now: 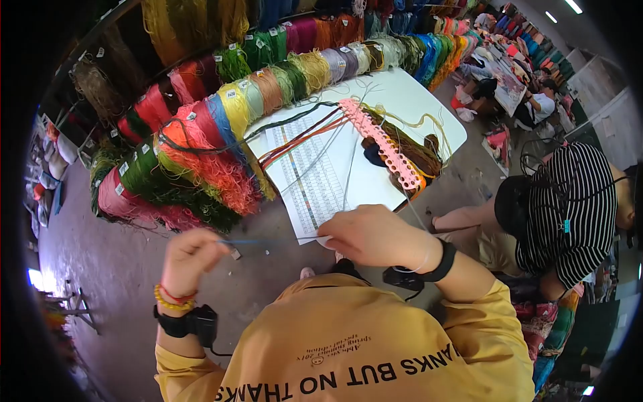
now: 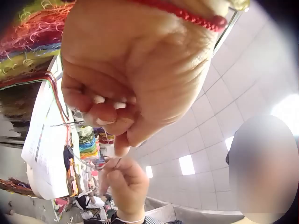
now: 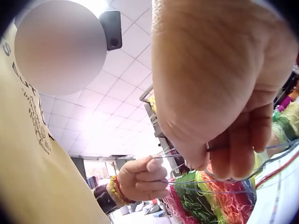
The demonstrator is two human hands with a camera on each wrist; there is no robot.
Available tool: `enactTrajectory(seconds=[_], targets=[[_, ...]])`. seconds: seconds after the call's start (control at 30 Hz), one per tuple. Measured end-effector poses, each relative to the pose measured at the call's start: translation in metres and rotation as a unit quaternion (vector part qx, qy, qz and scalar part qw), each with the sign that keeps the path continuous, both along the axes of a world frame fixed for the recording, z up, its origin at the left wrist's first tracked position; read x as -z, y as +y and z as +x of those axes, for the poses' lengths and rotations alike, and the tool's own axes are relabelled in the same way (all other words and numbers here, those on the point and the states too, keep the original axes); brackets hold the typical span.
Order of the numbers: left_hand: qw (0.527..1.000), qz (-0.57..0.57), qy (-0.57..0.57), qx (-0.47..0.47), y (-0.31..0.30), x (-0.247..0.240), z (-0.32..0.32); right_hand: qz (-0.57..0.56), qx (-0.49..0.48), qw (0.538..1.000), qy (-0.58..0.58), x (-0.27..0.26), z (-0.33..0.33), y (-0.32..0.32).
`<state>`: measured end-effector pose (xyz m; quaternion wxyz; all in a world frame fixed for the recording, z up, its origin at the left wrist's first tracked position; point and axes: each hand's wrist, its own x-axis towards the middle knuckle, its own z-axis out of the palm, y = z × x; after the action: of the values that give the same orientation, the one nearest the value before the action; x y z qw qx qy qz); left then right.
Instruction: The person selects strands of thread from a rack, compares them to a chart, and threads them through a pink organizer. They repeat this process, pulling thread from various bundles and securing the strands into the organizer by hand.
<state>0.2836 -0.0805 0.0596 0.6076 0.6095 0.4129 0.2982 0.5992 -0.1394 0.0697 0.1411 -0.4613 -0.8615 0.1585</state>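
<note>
In the head view my left hand pinches a thin blue thread between thumb and fingertips. That thread runs across to my right hand, whose curled fingers grip it in front of the table edge. Strands stretch between both hands in the right wrist view, where the right hand is large and close. A pink holed strip lies on the white table with bundles of coloured thread hanging from it. Beneath the loose strands is a printed chart.
Rows of coloured yarn skeins with number tags line the table's back and left side. A person in a striped shirt is close on the right. Farther back another person sits near piled yarn.
</note>
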Motion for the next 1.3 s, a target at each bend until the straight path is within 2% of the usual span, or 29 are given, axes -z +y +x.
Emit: enactTrajectory(seconds=[0.03,0.07,0.1,0.17,0.2,0.23,0.27,0.3,0.37,0.43,0.5,0.53,0.57,0.63,0.67,0.7,0.73,0.77,0.8,0.87,0.9,0.93,1.0,1.07,1.17,1.23,1.27,1.3], targets=[[0.998,0.026,-0.054,-0.027,0.008,0.004,-0.017,0.018,0.027,0.999,0.015,-0.003,0.008,-0.004],[0.985,0.060,-0.123,-0.103,0.014,0.010,-0.029,0.036,0.055,0.997,0.029,-0.007,0.018,-0.009],[0.976,0.097,-0.174,-0.094,0.022,0.005,-0.043,0.055,0.082,0.994,0.042,-0.012,0.030,-0.016],[0.946,0.146,-0.220,-0.188,0.035,-0.004,-0.075,0.057,0.171,0.982,0.049,-0.027,0.060,-0.031],[0.931,0.117,-0.290,-0.187,0.042,-0.006,-0.100,0.075,0.228,0.970,0.044,-0.033,0.081,-0.042],[0.910,0.088,-0.329,-0.238,0.047,-0.008,-0.122,0.093,0.284,0.953,0.038,-0.039,0.106,-0.055],[0.904,0.089,-0.348,-0.230,0.053,-0.006,-0.141,0.082,0.367,0.910,0.173,-0.036,0.137,-0.073],[0.899,0.091,-0.367,-0.222,0.056,-0.005,-0.152,0.070,0.439,0.842,0.304,-0.032,0.166,-0.094],[0.897,0.105,-0.325,-0.282,0.057,-0.008,-0.153,0.100,0.500,0.755,0.411,-0.035,0.206,-0.137],[0.899,0.115,-0.292,-0.305,0.063,-0.007,-0.153,0.059,0.410,0.687,0.597,-0.008,0.241,-0.178],[0.909,0.122,-0.273,-0.292,0.073,-0.006,-0.154,-0.044,0.530,0.604,0.594,0.043,0.271,-0.217],[0.912,0.288,-0.097,-0.276,0.076,-0.007,-0.141,-0.089,0.596,0.735,0.310,0.072,0.279,-0.236],[0.861,0.437,0.084,-0.245,0.078,-0.009,-0.113,-0.124,0.599,0.791,-0.006,0.094,0.283,-0.248],[0.933,0.211,0.083,-0.280,0.066,-0.026,-0.053,-0.195,0.557,0.782,-0.201,0.121,0.262,-0.241],[0.942,0.219,0.155,-0.203,0.069,-0.030,-0.036,-0.163,0.552,0.813,-0.087,0.119,0.246,-0.223],[0.959,0.180,0.162,-0.147,0.066,-0.043,-0.010,-0.130,0.540,0.831,0.030,0.108,0.230,-0.193],[0.955,0.237,0.152,-0.092,0.064,-0.050,0.016,-0.094,0.520,0.836,0.148,0.094,0.212,-0.161],[0.951,0.273,0.142,-0.026,0.065,-0.061,0.036,-0.078,0.490,0.849,0.182,0.073,0.189,-0.129],[0.955,0.260,0.140,0.012,0.063,-0.076,0.056,-0.060,0.459,0.859,0.217,0.049,0.167,-0.098],[0.932,0.349,0.067,0.072,0.071,-0.082,0.086,-0.065,0.368,0.876,0.304,0.015,0.131,-0.050],[0.914,0.383,0.072,0.111,0.073,-0.092,0.099,-0.054,0.316,0.879,0.353,-0.004,0.110,-0.030],[0.914,0.355,0.116,0.161,0.073,-0.106,0.109,-0.042,0.264,0.877,0.400,-0.021,0.089,-0.012],[0.899,0.376,0.102,0.201,0.081,-0.113,0.131,-0.019,0.154,0.883,0.442,-0.046,0.059,0.021],[0.885,0.392,0.101,0.231,0.085,-0.121,0.148,-0.049,0.086,0.855,0.510,-0.068,0.031,0.043],[0.864,0.424,0.124,0.242,0.089,-0.136,0.162,-0.141,0.019,0.830,0.540,-0.083,0.016,0.064],[0.847,0.459,0.140,0.229,0.095,-0.145,0.165,-0.128,0.033,0.835,0.533,-0.087,0.018,0.070],[0.856,0.435,0.119,0.253,0.094,-0.154,0.166,-0.124,0.034,0.840,0.528,-0.087,0.026,0.074],[0.834,0.484,0.123,0.236,0.097,-0.157,0.167,-0.119,0.035,0.844,0.522,-0.088,0.031,0.078]])
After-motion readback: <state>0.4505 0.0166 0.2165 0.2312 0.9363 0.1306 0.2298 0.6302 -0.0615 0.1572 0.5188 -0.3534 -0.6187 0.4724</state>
